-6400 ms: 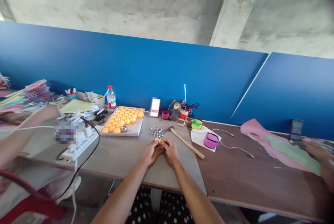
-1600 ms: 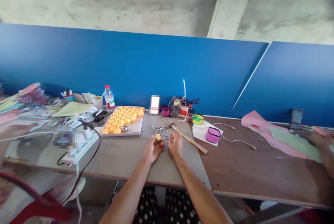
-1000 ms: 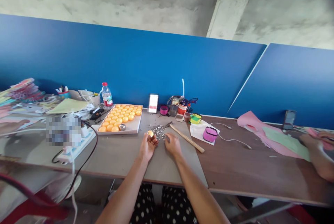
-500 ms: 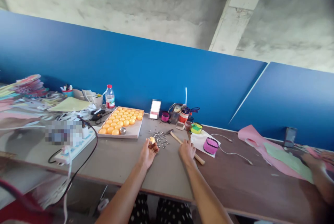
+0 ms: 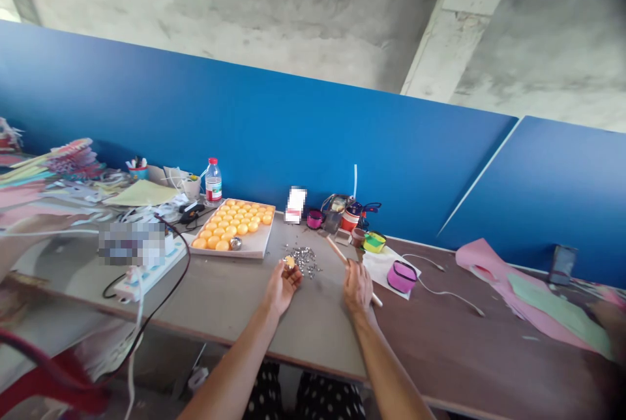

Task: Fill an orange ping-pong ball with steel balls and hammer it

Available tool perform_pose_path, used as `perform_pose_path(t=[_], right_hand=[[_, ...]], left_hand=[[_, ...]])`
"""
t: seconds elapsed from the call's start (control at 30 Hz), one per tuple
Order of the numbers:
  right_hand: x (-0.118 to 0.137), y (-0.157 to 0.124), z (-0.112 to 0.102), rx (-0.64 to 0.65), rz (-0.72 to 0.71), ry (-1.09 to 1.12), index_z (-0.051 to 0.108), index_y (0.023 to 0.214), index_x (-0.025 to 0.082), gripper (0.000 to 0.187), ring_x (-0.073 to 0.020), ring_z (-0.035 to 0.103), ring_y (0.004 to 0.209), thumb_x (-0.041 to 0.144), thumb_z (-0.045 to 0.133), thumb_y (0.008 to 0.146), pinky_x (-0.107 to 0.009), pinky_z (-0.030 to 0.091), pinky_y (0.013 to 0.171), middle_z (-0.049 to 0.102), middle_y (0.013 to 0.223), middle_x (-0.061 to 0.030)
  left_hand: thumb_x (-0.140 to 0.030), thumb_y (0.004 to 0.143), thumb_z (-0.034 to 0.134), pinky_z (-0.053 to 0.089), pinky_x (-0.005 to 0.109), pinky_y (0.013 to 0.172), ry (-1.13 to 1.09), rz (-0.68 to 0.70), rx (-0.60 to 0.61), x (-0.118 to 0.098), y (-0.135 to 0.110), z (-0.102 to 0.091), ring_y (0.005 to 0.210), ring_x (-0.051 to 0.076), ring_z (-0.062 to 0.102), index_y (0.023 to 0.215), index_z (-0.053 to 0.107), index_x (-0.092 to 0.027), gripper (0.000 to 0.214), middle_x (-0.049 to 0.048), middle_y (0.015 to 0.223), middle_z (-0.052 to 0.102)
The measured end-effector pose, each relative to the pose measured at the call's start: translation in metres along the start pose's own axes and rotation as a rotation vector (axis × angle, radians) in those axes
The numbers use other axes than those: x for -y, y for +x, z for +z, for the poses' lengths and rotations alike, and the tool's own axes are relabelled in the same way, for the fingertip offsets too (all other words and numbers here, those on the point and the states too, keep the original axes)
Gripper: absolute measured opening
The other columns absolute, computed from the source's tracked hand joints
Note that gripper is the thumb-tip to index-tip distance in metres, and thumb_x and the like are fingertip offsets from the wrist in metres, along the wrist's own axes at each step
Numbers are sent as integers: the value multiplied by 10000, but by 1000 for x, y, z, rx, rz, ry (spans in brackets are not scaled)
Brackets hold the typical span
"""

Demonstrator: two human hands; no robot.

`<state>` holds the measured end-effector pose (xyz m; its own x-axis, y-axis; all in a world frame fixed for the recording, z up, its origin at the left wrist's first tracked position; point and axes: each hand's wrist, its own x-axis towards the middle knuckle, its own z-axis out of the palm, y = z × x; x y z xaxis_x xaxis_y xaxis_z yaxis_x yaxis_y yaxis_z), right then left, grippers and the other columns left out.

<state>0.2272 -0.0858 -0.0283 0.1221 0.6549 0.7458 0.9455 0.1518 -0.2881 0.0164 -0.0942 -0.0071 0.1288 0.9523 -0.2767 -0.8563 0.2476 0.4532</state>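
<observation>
My left hand (image 5: 283, 291) holds a small orange ball (image 5: 290, 262) between thumb and fingers, just above the grey tabletop (image 5: 313, 325). Beside those fingertips lies a scatter of small shiny metal pieces (image 5: 307, 262). My right hand (image 5: 358, 286) is closed around the wooden handle of a hammer (image 5: 336, 249); the handle slants up to the left, and its head is hard to make out. Left of the metal pieces, a shallow white tray (image 5: 260, 245) bears rows of orange balls (image 5: 237, 218). One silvery ball (image 5: 235, 244) sits near its front edge.
A pink round pouch (image 5: 402, 276) rests on white paper (image 5: 386, 280) right of my right hand. Behind stand a phone (image 5: 295, 206), a red cup (image 5: 350, 219) and a bottle (image 5: 213, 184). A power strip (image 5: 156, 273) with cables lies left. Other people's arms show at both sides.
My right hand has gone from lying over the hammer's handle to gripping it, and the handle has shifted. The left hand stays with the ball. The view has turned slightly left.
</observation>
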Motion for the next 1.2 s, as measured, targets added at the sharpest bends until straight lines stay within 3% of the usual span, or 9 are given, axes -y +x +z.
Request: perform_pose_path(t=[0.17, 0.37, 0.53, 0.63, 0.77, 0.97, 1.2], right_hand=[[16, -4, -6, 33, -126, 130, 573, 882, 182, 320, -180, 536, 736, 326, 294, 939, -292, 367, 711, 609, 779, -61], [32, -5, -10, 65, -278, 172, 555, 794, 192, 297, -155, 526, 666, 315, 330, 944, -278, 316, 655, 603, 708, -32], [36, -5, -9, 60, -294, 133, 557, 779, 190, 288, -150, 525, 660, 284, 337, 939, -270, 296, 639, 610, 695, -31], [36, -4, -9, 86, -298, 120, 568, 752, 193, 289, -142, 523, 646, 273, 356, 933, -268, 285, 633, 608, 664, -22], [35, -3, -11, 35, -252, 150, 569, 775, 184, 299, -152, 523, 670, 283, 338, 938, -275, 282, 654, 614, 694, -35], [33, -3, -7, 71, -280, 96, 571, 731, 189, 268, -142, 516, 640, 258, 389, 916, -277, 268, 653, 617, 666, -23], [34, -3, -8, 43, -287, 49, 565, 720, 187, 244, -132, 523, 629, 217, 405, 901, -274, 259, 645, 607, 644, -15]], left_hand=[[-341, 877, 464, 509, 273, 611, -34, -3, 4, -1, 2, -4, 546, 117, 593, 715, 557, -143, 272, 51, 680, 631], [-356, 841, 528, 508, 261, 593, -20, 5, 20, 0, 4, -6, 538, 108, 583, 720, 560, -142, 248, 38, 676, 630], [-307, 777, 621, 500, 263, 599, 12, 47, 78, 0, 4, -8, 548, 112, 594, 836, 574, -167, 160, 7, 682, 626], [-255, 712, 689, 494, 268, 612, 29, 98, 115, -1, 3, -8, 577, 118, 606, 1009, 554, -238, 328, -31, 692, 620], [-219, 676, 718, 489, 257, 635, 57, 90, 138, 0, 4, -9, 626, 122, 625, 1103, 526, -251, 469, -26, 719, 631], [-127, 688, 671, 490, 264, 657, 85, 102, 83, 2, 6, -7, 642, 134, 637, 1152, 512, -234, 502, -6, 698, 644], [-123, 681, 679, 498, 266, 650, 76, 100, 114, 0, 2, -5, 616, 127, 632, 1070, 531, -223, 428, -12, 687, 645]])
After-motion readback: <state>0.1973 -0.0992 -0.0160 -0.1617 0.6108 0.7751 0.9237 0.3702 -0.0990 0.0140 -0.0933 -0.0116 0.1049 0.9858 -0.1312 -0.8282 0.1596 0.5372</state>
